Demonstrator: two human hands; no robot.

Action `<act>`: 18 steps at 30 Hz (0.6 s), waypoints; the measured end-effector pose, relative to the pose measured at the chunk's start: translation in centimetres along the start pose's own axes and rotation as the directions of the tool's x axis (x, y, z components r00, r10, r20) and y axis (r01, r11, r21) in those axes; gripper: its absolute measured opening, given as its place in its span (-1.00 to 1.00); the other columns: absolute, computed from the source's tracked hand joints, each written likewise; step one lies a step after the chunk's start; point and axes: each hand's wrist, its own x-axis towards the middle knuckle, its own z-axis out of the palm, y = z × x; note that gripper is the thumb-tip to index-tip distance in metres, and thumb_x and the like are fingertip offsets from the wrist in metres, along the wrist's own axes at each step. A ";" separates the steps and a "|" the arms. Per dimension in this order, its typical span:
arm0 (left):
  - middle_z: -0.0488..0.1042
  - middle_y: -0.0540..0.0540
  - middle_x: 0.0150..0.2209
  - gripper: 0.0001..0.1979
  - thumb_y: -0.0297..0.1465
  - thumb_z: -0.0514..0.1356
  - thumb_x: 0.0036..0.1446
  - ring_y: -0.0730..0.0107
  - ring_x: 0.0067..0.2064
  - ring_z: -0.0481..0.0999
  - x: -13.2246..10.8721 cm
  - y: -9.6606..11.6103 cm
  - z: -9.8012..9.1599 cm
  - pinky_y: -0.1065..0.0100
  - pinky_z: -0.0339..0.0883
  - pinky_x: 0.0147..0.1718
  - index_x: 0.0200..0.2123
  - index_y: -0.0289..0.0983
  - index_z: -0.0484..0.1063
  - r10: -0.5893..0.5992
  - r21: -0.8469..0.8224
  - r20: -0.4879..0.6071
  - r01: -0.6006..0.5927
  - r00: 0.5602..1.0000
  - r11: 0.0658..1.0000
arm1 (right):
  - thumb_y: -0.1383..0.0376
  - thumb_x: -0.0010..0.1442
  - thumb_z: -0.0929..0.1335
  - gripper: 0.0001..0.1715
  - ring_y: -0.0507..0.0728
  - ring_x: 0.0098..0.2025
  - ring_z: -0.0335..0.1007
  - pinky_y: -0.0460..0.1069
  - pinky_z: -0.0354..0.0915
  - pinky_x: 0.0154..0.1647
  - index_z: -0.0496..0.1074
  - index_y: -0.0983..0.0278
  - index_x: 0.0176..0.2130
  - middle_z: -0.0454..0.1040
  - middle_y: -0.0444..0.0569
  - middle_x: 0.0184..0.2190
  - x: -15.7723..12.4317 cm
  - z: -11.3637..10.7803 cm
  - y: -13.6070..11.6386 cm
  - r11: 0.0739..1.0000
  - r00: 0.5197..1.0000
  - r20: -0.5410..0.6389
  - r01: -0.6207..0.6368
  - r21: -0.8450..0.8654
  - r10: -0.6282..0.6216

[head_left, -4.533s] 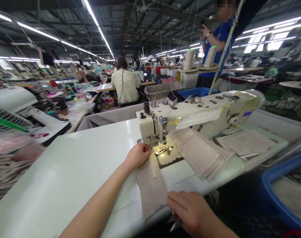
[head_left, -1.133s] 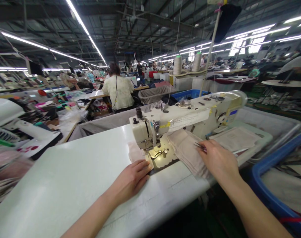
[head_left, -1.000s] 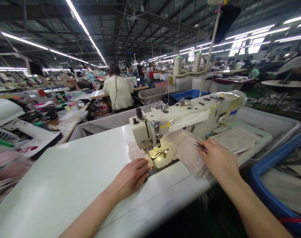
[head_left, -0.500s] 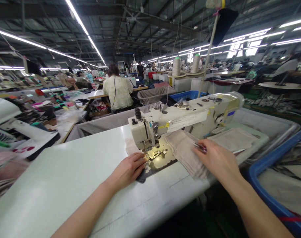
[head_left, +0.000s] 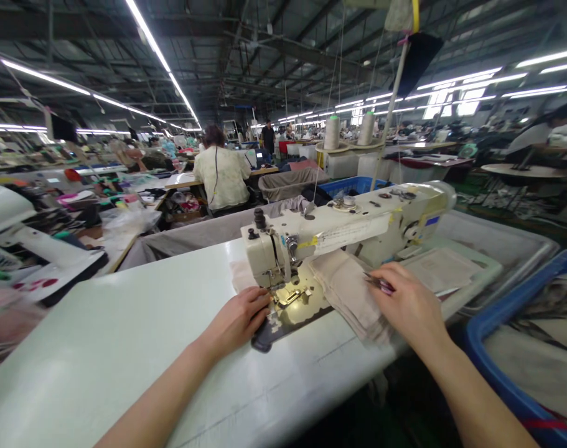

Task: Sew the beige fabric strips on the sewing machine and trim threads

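Observation:
My left hand [head_left: 246,314] rests beside the needle and presser foot of a white sewing machine [head_left: 339,224], its fingers bent and pressed together. Whatever lies under those fingertips is hidden. A small beige fabric piece [head_left: 239,275] shows just behind that hand, partly covered by the machine head. My right hand [head_left: 407,298] is closed around thread snips [head_left: 380,284] with a purplish handle and a dark pointed tip. That hand is at the right side of a stack of beige fabric pieces [head_left: 346,283], which lies right of the metal needle plate [head_left: 299,305].
More beige pieces [head_left: 444,269] lie on the table's right end. A blue basket [head_left: 479,330] with fabric stands at the right. Thread cones [head_left: 332,132] stand behind the machine. A person [head_left: 220,168] sits ahead with their back to me. A white machine [head_left: 40,242] is at left.
The view has shifted slightly. My left hand has drawn a little left of the needle. My right hand stays by the stack with the snips, and its motion blur has lessened.

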 end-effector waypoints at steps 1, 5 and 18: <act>0.51 -0.20 -0.09 -0.68 -0.34 -0.04 0.39 0.19 -0.06 0.50 0.0 0.0 0.0 0.19 0.43 -0.04 -0.05 -0.24 0.50 -0.001 0.001 -0.014 0.001 1.000 1.000 | 0.26 0.23 0.29 -0.81 0.15 -0.22 0.47 -0.01 0.25 -0.27 0.51 0.18 -0.24 0.53 -0.09 -0.19 0.0 0.0 0.0 0.999 1.000 -0.006 -0.013 0.043 0.014; 0.51 -0.19 -0.11 -0.70 -0.34 -0.02 0.38 0.20 -0.09 0.52 -0.2 -0.3 0.3 0.21 0.45 -0.06 -0.08 -0.24 0.50 0.002 -0.003 -0.068 -0.003 0.998 1.000 | 0.09 0.27 0.28 -0.72 0.19 -0.32 0.47 0.00 0.26 -0.34 0.46 0.21 -0.21 0.54 -0.05 -0.37 0.4 0.2 0.2 0.970 0.989 0.012 -0.149 0.192 0.149; 0.48 -0.23 0.05 -0.67 -0.36 0.00 0.37 0.15 0.09 0.46 -2.3 0.1 0.2 0.13 0.41 0.08 0.11 -0.25 0.40 -0.043 0.045 -0.088 0.047 0.995 0.998 | 0.04 -0.03 0.51 -0.39 0.23 -0.45 0.50 0.11 0.47 -0.43 0.40 0.07 0.01 0.56 0.00 -0.35 -1.9 -3.6 -0.7 0.574 0.990 0.078 -0.131 0.809 0.116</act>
